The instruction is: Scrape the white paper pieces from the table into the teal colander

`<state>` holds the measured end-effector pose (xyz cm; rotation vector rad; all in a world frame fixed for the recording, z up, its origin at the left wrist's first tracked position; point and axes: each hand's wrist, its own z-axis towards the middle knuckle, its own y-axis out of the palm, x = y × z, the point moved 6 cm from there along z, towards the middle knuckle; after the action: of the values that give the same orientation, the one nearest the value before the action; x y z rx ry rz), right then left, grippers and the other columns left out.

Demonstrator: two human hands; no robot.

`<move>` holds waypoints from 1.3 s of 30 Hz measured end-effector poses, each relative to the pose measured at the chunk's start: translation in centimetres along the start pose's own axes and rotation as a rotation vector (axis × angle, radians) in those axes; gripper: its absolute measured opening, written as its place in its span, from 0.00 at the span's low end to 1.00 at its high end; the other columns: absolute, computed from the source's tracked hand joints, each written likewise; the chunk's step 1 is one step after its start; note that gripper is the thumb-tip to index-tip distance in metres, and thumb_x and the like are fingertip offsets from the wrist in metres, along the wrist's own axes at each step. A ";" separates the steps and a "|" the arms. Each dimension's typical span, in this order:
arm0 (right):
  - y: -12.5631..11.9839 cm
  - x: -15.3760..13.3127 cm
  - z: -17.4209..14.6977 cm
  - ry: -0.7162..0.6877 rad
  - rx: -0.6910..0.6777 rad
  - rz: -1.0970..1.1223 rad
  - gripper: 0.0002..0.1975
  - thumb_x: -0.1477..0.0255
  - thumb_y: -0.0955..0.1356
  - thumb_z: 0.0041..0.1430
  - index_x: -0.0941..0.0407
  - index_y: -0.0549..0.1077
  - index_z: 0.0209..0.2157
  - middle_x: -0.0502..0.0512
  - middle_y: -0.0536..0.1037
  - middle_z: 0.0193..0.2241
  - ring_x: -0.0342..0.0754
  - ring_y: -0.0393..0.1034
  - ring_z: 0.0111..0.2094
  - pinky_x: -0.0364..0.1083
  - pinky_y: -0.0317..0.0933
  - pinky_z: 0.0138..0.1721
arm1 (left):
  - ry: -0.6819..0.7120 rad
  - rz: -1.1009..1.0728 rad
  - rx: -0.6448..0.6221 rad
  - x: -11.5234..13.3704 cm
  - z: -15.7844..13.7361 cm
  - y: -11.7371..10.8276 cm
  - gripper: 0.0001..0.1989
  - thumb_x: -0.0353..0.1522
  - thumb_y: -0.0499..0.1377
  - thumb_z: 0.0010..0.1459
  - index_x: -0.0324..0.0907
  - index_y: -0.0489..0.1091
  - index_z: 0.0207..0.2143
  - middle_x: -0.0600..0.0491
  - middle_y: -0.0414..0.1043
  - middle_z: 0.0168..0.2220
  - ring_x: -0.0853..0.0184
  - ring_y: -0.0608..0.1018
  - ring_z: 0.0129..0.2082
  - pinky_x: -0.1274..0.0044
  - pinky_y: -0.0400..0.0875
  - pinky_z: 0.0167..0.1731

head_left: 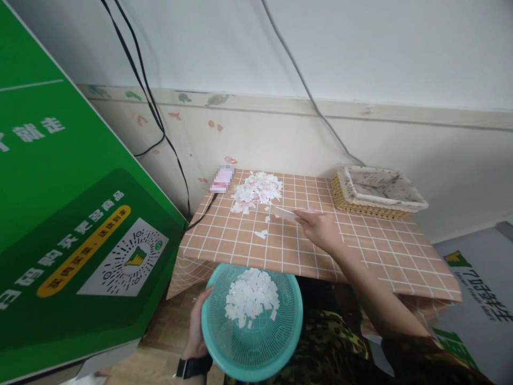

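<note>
A teal plastic colander (256, 355) is held below the table's front edge, with white paper scraps (252, 294) heaped inside. My left hand (197, 326) grips its left rim. Over the tabletop, my right hand (318, 229) pinches a flat white card-like piece (285, 214), its long edge pointing left. Just beyond and left of that piece lies a pile of white and pinkish scraps (258, 188). A few loose bits (261, 234) lie on the cloth between the pile and the colander.
A brown checked tablecloth (385, 240) covers the table. At the back right stands a lined wicker basket (344, 195); at the back left, a blurred-out phone-like object (223, 179) with a black cable. A large green sign panel (80, 187) borders the left side, a wall the back.
</note>
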<state>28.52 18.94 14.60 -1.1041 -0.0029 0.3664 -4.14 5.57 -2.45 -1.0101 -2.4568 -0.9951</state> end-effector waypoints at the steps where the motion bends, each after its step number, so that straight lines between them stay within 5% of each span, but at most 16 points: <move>1: 0.1 -0.3 -0.1 -0.008 -0.019 0.005 0.15 0.70 0.63 0.61 0.51 0.76 0.46 0.54 0.81 0.31 0.47 0.74 0.28 0.44 0.64 0.30 | -0.001 -0.002 -0.003 0.0 0.1 -0.1 0.08 0.33 0.63 0.46 0.38 0.76 0.29 0.51 0.78 0.24 0.63 0.78 0.23 0.72 0.74 0.27; 7: -0.3 -0.5 -1.0 -0.012 0.011 0.059 0.15 0.68 0.62 0.62 0.51 0.76 0.46 0.54 0.81 0.31 0.46 0.73 0.25 0.43 0.62 0.27 | -0.017 0.002 -0.029 -0.3 0.3 -0.2 0.08 0.34 0.63 0.47 0.37 0.76 0.29 0.49 0.79 0.25 0.60 0.79 0.24 0.68 0.74 0.30; 15: 0.3 -0.2 -1.7 -0.007 0.058 -0.129 0.15 0.70 0.63 0.60 0.49 0.75 0.47 0.52 0.81 0.27 0.44 0.71 0.22 0.42 0.59 0.23 | -0.016 -0.015 -0.021 -0.1 0.0 0.1 0.08 0.34 0.63 0.46 0.37 0.76 0.29 0.50 0.79 0.25 0.61 0.79 0.24 0.71 0.74 0.28; 25: 1.0 -4.2 -2.0 -0.209 -0.092 0.272 0.16 0.73 0.63 0.60 0.52 0.74 0.49 0.52 0.81 0.34 0.43 0.74 0.26 0.42 0.62 0.26 | -0.006 -0.010 -0.019 -0.1 0.1 0.3 0.07 0.33 0.62 0.47 0.37 0.75 0.27 0.51 0.78 0.23 0.63 0.78 0.22 0.73 0.73 0.28; 30: 1.1 -4.6 -2.3 -0.226 -0.068 0.290 0.19 0.77 0.63 0.59 0.51 0.72 0.51 0.53 0.81 0.36 0.45 0.75 0.30 0.42 0.65 0.30 | -0.025 -0.025 -0.038 -0.1 0.2 0.6 0.08 0.33 0.62 0.48 0.36 0.75 0.29 0.49 0.79 0.25 0.61 0.79 0.25 0.71 0.74 0.29; 35: 0.6 -7.7 -4.6 -0.361 -0.200 0.345 0.24 0.80 0.63 0.56 0.54 0.68 0.55 0.56 0.78 0.44 0.47 0.74 0.37 0.44 0.67 0.36 | -0.019 -0.032 -0.031 -0.1 0.1 0.5 0.08 0.34 0.62 0.48 0.36 0.75 0.29 0.49 0.79 0.25 0.62 0.79 0.25 0.72 0.74 0.29; 39: -0.8 -9.9 -6.4 -0.442 -0.237 0.500 0.22 0.78 0.63 0.57 0.53 0.68 0.53 0.55 0.79 0.41 0.44 0.74 0.35 0.42 0.67 0.33 | 0.006 -0.040 -0.013 0.1 -0.1 0.5 0.07 0.33 0.63 0.47 0.37 0.75 0.26 0.51 0.78 0.22 0.65 0.77 0.21 0.74 0.73 0.25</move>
<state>20.59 10.16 14.19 -1.2322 -0.1674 1.0759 -3.90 5.83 -2.13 -0.9645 -2.4776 -1.0259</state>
